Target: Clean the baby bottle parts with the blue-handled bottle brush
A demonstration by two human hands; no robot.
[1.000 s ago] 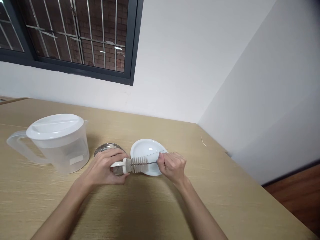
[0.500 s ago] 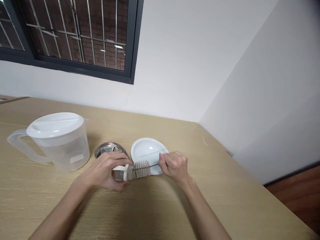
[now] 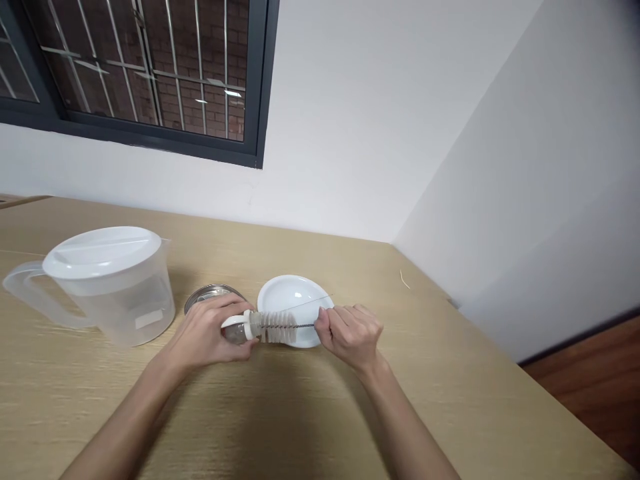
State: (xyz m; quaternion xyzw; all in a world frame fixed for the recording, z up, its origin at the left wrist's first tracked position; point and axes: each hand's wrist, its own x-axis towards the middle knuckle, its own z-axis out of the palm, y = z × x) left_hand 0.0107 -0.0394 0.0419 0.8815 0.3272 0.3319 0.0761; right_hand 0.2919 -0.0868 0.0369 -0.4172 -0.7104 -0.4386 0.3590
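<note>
My left hand [image 3: 213,333] is wrapped round a small clear container [image 3: 235,333] with a white collar and a curved white part at its mouth. The container lies on its side, its mouth facing right. My right hand [image 3: 350,333] is closed on the thin twisted-wire stem of a bottle brush [image 3: 280,327]. Its pale bristles sit at the container's mouth, mostly outside it; how far the brush tip reaches in is hidden. Behind the brush rests a white oval dish [image 3: 295,288], with a thin line across it. A round metal dish [image 3: 193,304] is partly covered by my left hand.
A translucent lidded pitcher [image 3: 125,300] stands at the left on the wooden table [image 3: 210,433]. A short pale strand [image 3: 405,279] lies near the table's right edge. White walls and a barred window [image 3: 150,73] are behind.
The brush and container have turned from a slight slant to nearly level. Both hands keep their grip. The whole view has shifted a little, so things sit slightly further left.
</note>
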